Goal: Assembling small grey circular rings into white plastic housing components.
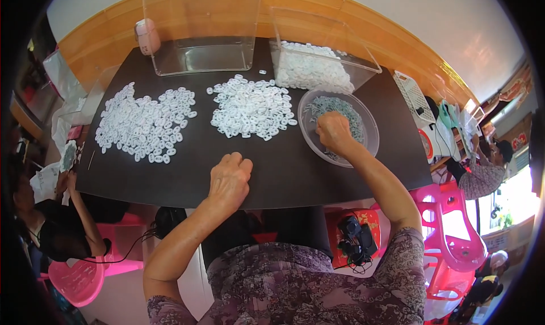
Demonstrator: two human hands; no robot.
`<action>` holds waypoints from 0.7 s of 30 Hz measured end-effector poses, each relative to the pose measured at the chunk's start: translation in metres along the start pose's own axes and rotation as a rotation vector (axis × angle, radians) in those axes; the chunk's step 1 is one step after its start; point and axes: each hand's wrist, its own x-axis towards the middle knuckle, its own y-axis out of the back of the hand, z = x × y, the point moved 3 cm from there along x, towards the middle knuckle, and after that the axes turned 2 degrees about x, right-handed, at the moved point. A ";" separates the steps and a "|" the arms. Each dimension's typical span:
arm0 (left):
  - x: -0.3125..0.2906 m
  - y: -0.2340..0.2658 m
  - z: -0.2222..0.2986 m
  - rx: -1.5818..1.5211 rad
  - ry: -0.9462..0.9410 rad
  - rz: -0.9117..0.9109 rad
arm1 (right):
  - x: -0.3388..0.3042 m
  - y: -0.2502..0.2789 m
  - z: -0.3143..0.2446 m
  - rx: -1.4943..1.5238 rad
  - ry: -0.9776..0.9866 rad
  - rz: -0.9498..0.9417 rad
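Observation:
My right hand (336,133) reaches into a round clear plastic bowl (370,140) full of small grey metal-looking pieces (353,116). Its fingers are curled closed among them, and their tips are hidden. Close to the table's front edge, my left hand (230,180) is closed in a loose fist, so I cannot see whether anything is inside. Beyond that hand, a heap of small white oval plastic pieces with slots (252,108) lies in the middle of the table. A wider pile of similar white pieces (145,121) spreads over the left side.
A clear bin (312,70) partly filled with white pieces stands at the back right. Left of it are another clear bin (207,55) and a pink bottle (148,37). A thin stick (91,160) lies near the dark table's left edge. Other people sit at both sides.

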 end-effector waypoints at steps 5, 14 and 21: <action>-0.010 0.010 0.005 -0.128 0.061 0.112 | 0.003 -0.004 -0.001 -0.074 -0.006 -0.114; -0.033 0.016 0.007 -1.145 0.682 0.058 | -0.016 0.040 -0.041 0.246 0.046 0.179; -0.043 0.015 0.019 -1.509 0.822 0.119 | -0.040 0.045 -0.125 0.913 0.064 -0.046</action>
